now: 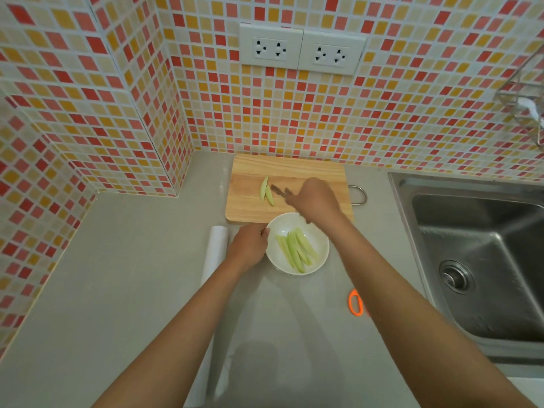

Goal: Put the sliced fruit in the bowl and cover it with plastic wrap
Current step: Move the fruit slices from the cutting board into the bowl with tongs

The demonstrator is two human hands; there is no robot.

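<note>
Left hand [250, 245] grips the bowl [319, 254] rim; right hand [316, 200], fingers curled, holds what look like blurred tongs [279, 191] near two slices [267, 192] on the board [323, 172].

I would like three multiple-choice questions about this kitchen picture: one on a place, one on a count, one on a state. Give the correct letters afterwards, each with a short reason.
1. Where does the roll of plastic wrap lie?
A. in the sink
B. on the counter, left of the bowl
C. on the cutting board

2. How many fruit slices remain on the cutting board?
A. two
B. five
C. none

3. What is the left hand doing?
A. hanging free above the counter
B. lifting the scissors
C. holding the rim of the bowl

Answers:
1 B, the roll lies on the grey counter beside the left hand.
2 A, two green slices lie side by side on the wood.
3 C, its fingers rest at the bowl's left rim.
</note>
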